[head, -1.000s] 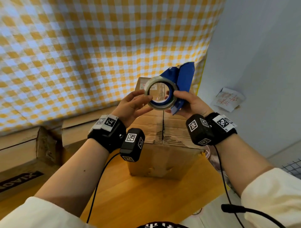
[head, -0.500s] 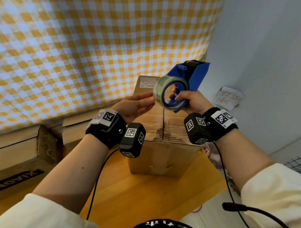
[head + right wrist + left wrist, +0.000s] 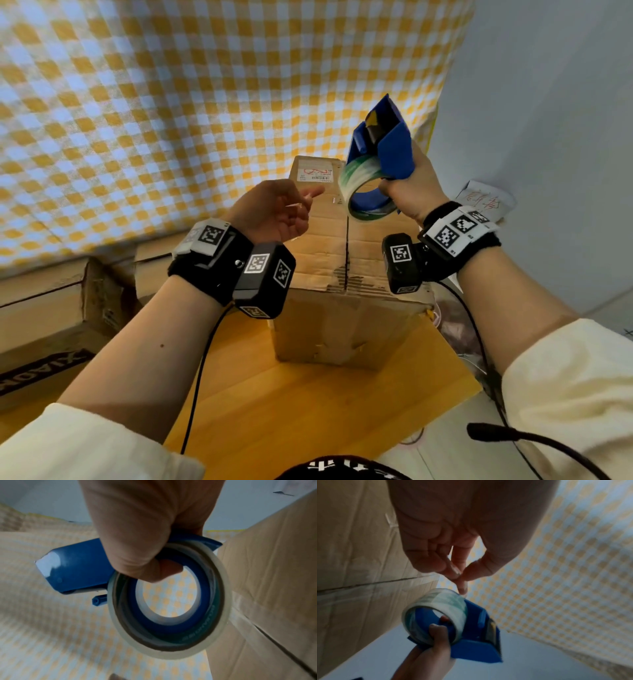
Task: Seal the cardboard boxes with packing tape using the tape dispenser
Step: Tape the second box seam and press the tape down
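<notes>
Gripping tape dispenser (image 3: 380, 161): right hand (image 3: 416, 192), roll below grip.

You are working in an improvised packing corner of an ordinary room. A yellow-and-white checked cloth (image 3: 178, 113) hangs as a backdrop against a plain pale wall (image 3: 548, 102). Worn cardboard boxes (image 3: 342, 267) with a shipping label (image 3: 314, 173) crowd a wooden bench (image 3: 308, 404), beside a handwritten paper note (image 3: 486, 202).
</notes>
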